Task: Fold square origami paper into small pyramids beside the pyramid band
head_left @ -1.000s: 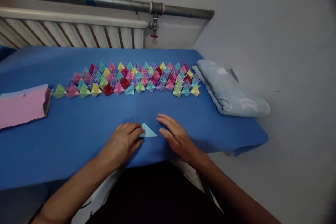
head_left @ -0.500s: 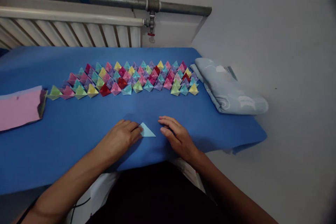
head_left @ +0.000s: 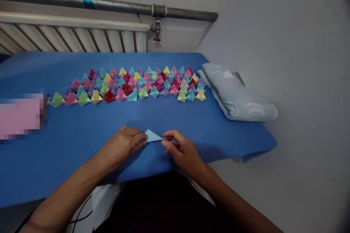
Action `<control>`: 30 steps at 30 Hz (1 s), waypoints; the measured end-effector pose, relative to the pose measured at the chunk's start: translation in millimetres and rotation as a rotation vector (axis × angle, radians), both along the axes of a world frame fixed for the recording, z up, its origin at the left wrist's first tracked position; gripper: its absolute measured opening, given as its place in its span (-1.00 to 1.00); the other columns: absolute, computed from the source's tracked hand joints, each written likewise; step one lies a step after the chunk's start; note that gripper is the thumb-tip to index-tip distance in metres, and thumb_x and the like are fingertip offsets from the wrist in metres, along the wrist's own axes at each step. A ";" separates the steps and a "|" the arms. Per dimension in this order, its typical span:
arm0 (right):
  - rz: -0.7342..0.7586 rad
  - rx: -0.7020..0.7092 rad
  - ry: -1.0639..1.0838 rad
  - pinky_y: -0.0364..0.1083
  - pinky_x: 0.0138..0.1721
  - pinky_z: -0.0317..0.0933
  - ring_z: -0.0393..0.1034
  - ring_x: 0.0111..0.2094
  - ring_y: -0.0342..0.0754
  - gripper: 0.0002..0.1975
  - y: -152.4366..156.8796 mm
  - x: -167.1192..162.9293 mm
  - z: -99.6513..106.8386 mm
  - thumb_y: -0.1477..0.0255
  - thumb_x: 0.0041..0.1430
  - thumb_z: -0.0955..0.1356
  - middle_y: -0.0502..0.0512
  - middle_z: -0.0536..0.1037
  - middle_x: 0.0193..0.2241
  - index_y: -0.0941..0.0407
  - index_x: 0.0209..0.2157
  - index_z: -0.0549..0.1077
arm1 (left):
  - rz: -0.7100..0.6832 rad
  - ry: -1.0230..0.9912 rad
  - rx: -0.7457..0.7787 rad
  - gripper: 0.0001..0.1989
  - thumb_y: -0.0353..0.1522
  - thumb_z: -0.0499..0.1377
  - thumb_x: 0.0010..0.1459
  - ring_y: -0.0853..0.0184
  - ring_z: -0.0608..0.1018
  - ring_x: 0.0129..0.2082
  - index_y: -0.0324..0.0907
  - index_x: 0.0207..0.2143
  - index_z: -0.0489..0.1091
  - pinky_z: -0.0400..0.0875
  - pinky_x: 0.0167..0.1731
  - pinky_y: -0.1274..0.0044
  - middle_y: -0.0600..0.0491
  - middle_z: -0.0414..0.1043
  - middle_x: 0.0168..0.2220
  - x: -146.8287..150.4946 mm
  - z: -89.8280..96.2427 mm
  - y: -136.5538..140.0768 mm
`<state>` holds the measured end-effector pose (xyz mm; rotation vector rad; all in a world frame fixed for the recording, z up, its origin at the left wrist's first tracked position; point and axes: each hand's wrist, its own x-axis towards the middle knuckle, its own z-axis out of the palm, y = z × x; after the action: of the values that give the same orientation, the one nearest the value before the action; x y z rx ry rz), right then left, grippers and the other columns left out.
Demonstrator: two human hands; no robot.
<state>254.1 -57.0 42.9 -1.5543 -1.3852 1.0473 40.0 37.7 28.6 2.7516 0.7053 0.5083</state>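
OK, L hand (head_left: 124,142) has grip on lt-blue paper triangle (head_left: 152,136) at one end; R hand (head_left: 183,150) pinches other tip.

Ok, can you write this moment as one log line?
left hand: on folded light-blue paper | right hand: at its right tip | colourful paper shapes: rows beyond

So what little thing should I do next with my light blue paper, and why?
Maybe gently lift the pointed tip of the light blue paper with your right hand: its fingertips are right at that tip, while your left hand covers the other end.
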 end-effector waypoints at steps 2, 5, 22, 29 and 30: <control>0.006 -0.091 0.089 -0.17 -0.46 0.25 0.37 -0.51 -0.18 -0.77 1.7 -7.9 1.5 0.37 0.18 0.33 -0.05 0.46 -0.40 0.08 -0.11 0.40 | -0.022 0.005 0.010 -0.68 -0.23 -0.04 0.36 0.32 0.55 -0.36 -0.14 -0.18 0.48 0.40 -0.28 0.45 0.01 0.55 -0.29 -0.6 0.0 3.3; 0.012 -0.119 0.144 -0.20 -0.48 0.23 0.36 -0.55 -0.21 -0.68 9.1 -15.7 0.8 0.43 0.15 0.35 -0.13 0.39 -0.47 0.07 -0.03 0.36 | -0.039 0.025 -0.031 -0.69 -0.22 -0.02 0.35 0.32 0.57 -0.32 -0.14 -0.16 0.47 0.43 -0.27 0.48 0.02 0.56 -0.28 -0.9 0.7 7.7; -0.054 -0.122 0.163 -0.22 -0.51 0.25 0.37 -0.59 -0.26 -0.68 25.5 -22.9 -8.8 0.53 0.15 0.32 -0.09 0.45 -0.38 0.04 -0.04 0.36 | 0.020 -0.051 -0.164 -0.70 -0.21 0.01 0.33 0.30 0.57 -0.31 -0.13 -0.17 0.48 0.45 -0.24 0.45 0.01 0.57 -0.27 -1.4 -3.0 9.4; -0.039 -0.121 0.177 -0.24 -0.52 0.25 0.38 -0.58 -0.24 -0.66 29.7 -28.2 -8.1 0.50 0.14 0.35 -0.11 0.44 -0.44 0.03 -0.03 0.36 | 0.015 -0.042 -0.131 -0.69 -0.23 -0.03 0.35 0.32 0.57 -0.30 -0.13 -0.18 0.48 0.44 -0.22 0.46 0.02 0.56 -0.26 -0.9 -3.0 7.9; -0.039 -0.118 0.171 -0.23 -0.52 0.25 0.38 -0.58 -0.24 -0.66 30.2 -28.4 -8.9 0.51 0.15 0.34 -0.11 0.44 -0.45 0.03 -0.02 0.36 | 0.014 -0.044 -0.119 -0.68 -0.24 -0.04 0.36 0.32 0.57 -0.31 -0.14 -0.19 0.48 0.44 -0.23 0.47 0.01 0.56 -0.27 -0.8 -2.8 7.7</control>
<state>225.7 -26.8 34.0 -1.5313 -1.1910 1.2268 39.2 45.4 25.8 2.6191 0.7209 0.5107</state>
